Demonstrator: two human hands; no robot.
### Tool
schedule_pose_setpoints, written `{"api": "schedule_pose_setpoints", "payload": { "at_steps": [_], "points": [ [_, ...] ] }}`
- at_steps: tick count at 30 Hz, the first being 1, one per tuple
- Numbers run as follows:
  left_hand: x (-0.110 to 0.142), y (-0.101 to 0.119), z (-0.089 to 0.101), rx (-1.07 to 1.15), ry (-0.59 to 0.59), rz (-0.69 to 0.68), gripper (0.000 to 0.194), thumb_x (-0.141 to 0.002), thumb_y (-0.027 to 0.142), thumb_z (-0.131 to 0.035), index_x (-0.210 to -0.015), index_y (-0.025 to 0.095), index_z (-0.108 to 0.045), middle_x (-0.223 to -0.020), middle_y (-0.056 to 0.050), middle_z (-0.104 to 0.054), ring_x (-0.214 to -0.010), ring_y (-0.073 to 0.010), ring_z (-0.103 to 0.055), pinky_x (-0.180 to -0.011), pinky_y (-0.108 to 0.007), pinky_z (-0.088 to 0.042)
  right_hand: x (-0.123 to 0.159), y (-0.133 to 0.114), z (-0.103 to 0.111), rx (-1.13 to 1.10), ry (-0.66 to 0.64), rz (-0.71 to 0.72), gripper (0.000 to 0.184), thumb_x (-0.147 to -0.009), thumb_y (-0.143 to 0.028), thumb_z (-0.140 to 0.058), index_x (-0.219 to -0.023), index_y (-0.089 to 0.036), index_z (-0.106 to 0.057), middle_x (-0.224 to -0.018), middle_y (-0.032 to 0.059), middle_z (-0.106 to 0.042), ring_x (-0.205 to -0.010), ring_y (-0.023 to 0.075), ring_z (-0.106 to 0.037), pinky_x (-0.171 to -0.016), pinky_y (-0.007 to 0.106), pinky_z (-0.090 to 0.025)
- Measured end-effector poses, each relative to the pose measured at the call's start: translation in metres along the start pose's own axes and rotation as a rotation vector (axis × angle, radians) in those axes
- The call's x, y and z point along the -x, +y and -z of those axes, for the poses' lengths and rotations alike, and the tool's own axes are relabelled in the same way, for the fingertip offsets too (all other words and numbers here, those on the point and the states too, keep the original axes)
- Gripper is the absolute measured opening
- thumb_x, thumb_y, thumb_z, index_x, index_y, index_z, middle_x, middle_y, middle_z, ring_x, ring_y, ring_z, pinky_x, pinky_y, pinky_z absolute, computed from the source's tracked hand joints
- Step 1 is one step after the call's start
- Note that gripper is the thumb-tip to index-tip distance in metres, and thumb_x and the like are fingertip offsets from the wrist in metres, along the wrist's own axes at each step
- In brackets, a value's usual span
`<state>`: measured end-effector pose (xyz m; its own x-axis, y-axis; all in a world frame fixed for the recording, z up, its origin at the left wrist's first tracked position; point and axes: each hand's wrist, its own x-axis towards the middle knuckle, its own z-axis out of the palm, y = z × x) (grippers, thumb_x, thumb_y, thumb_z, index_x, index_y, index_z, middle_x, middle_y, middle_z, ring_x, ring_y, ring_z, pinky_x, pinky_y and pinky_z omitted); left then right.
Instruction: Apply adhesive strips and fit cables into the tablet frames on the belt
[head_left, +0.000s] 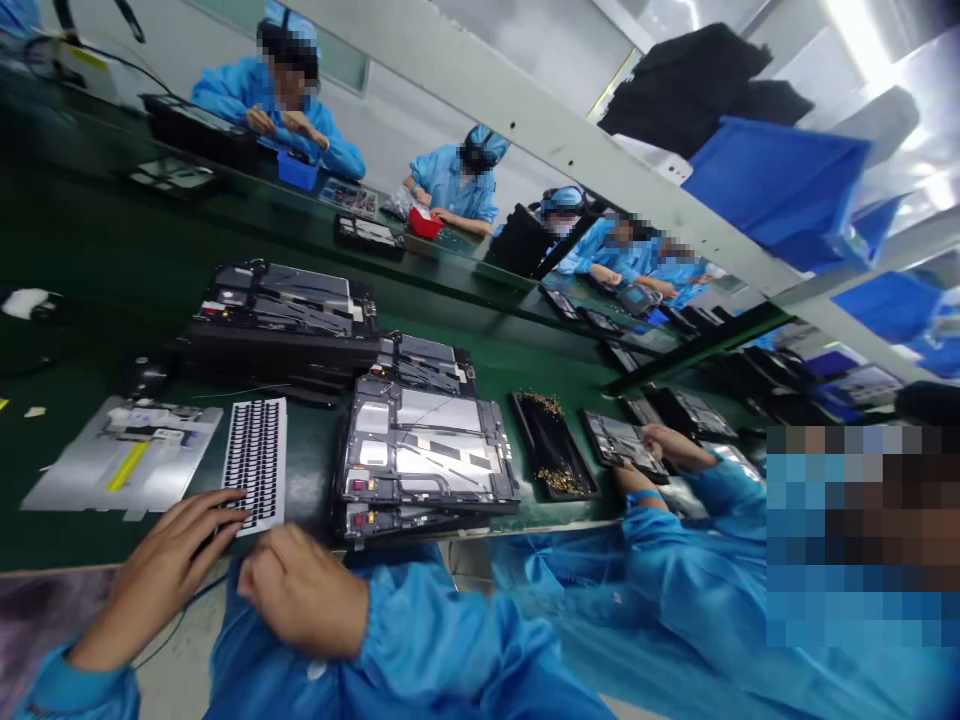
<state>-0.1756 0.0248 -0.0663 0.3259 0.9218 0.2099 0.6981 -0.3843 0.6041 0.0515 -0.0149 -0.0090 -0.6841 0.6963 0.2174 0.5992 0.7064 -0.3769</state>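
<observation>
The white sheet of black stickers (255, 450) lies on the green bench (309, 468), its long axis running from the near edge away from the wearer. The left hand (180, 545) is loosely spread, fingertips on the sheet's near end, gripping nothing visible. The right hand (300, 590) is curled and blurred near the bench edge; whether it holds anything cannot be told. A metal plate (161, 470) lies left, stacked device frames (435, 415) right. Label print is too small to read.
</observation>
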Motion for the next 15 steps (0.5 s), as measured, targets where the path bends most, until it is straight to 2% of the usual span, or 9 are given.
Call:
{"api": "schedule_pose_setpoints", "payload": {
  "at_steps": [2,4,7,9,10,12,15],
  "points": [
    [-0.003,0.006,0.003,-0.003,0.007,0.001,0.027,-0.090,0.053,-0.050,-0.099,0.039,-0.071,-0.120,0.002,-0.072,-0.114,-0.0309,-0.066,-0.103,-0.050,-0.053,0.037,-0.002,0.040,-0.198,0.147,0.041,0.015,-0.106,-0.030,-0.044,-0.105,-0.019,-0.054,-0.098,0.0073,-0.062,-0.097,0.0183,-0.060,-0.086,0.027,-0.054],
    [-0.006,0.019,0.007,-0.011,0.051,0.006,0.028,-0.090,0.054,-0.050,-0.103,0.041,-0.070,-0.121,0.003,-0.072,-0.116,-0.0324,-0.064,-0.104,-0.054,-0.052,0.078,0.005,0.080,-0.272,0.340,-0.116,0.009,-0.106,-0.028,-0.045,-0.107,-0.023,-0.052,-0.105,0.0073,-0.060,-0.103,0.0185,-0.059,-0.090,0.030,-0.053],
    [-0.015,0.055,0.009,-0.069,0.246,-0.024,0.021,-0.092,0.050,-0.056,-0.103,0.039,-0.069,-0.119,0.003,-0.071,-0.114,-0.0330,-0.065,-0.103,-0.057,-0.050,0.131,0.030,0.124,-0.133,0.514,-0.362,0.011,-0.102,-0.017,-0.045,-0.105,-0.025,-0.051,-0.112,0.0085,-0.055,-0.108,0.0213,-0.056,-0.093,0.037,-0.052],
    [-0.022,0.089,0.005,-0.096,0.393,-0.101,0.012,-0.091,0.037,-0.065,-0.100,0.032,-0.070,-0.114,0.001,-0.072,-0.106,-0.0298,-0.068,-0.099,-0.052,-0.052,0.152,0.047,0.136,-0.010,0.562,-0.459,0.014,-0.099,-0.012,-0.046,-0.104,-0.024,-0.051,-0.115,0.0088,-0.052,-0.109,0.0213,-0.054,-0.093,0.038,-0.051],
    [-0.027,0.108,0.002,-0.100,0.430,-0.169,0.009,-0.090,0.031,-0.068,-0.099,0.029,-0.071,-0.110,-0.001,-0.073,-0.103,-0.0274,-0.069,-0.097,-0.048,-0.052,0.159,0.055,0.138,0.036,0.568,-0.488,0.015,-0.099,-0.010,-0.046,-0.104,-0.023,-0.051,-0.115,0.0089,-0.051,-0.110,0.0211,-0.053,-0.093,0.037,-0.050],
    [-0.036,0.146,-0.009,-0.086,0.424,-0.322,0.008,-0.093,0.024,-0.067,-0.099,0.024,-0.071,-0.104,-0.003,-0.073,-0.099,-0.0236,-0.068,-0.096,-0.041,-0.051,0.166,0.065,0.138,0.086,0.545,-0.513,0.015,-0.099,-0.010,-0.047,-0.106,-0.023,-0.051,-0.116,0.0091,-0.050,-0.112,0.0208,-0.052,-0.095,0.037,-0.050],
    [-0.048,0.192,-0.030,-0.019,0.335,-0.509,0.012,-0.097,0.018,-0.062,-0.104,0.023,-0.071,-0.103,-0.004,-0.074,-0.105,-0.0213,-0.066,-0.097,-0.038,-0.047,0.169,0.073,0.140,0.091,0.477,-0.511,0.015,-0.101,-0.010,-0.046,-0.109,-0.022,-0.050,-0.117,0.0098,-0.051,-0.114,0.0208,-0.053,-0.097,0.037,-0.051]
  ]
}}
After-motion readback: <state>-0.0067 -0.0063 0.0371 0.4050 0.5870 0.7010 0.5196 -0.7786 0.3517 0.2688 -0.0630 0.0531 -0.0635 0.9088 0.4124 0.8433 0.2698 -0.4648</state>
